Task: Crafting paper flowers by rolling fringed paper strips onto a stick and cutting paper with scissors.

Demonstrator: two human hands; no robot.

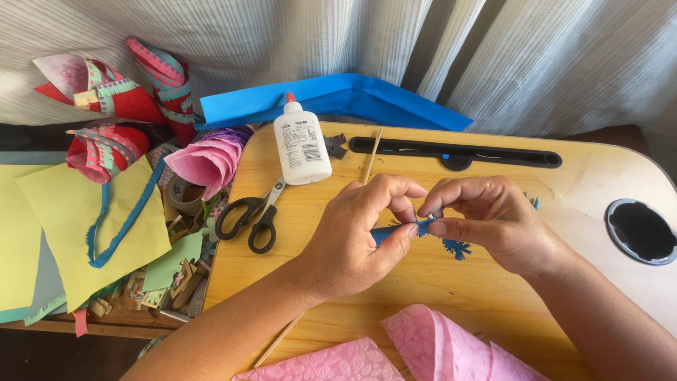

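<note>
My left hand [356,233] and my right hand [486,222] meet over the middle of a wooden lap table [423,289]. Both pinch a narrow blue paper strip [395,231] between thumbs and fingertips; it looks rolled around a thin stick whose end shows between the hands. A small blue fringed paper piece [457,248] lies on the table just under my right hand. A thin wooden skewer [371,159] runs from behind my left hand toward the glue.
White glue bottle [301,143] and black-handled scissors [252,214] lie at the table's left. Pink embossed paper [437,349] sits at the near edge. Blue paper sheet [338,97] at back. Yellow-green sheets [70,219], paper cones [113,92] and scraps crowd the left. A round cup hole [640,231] is at right.
</note>
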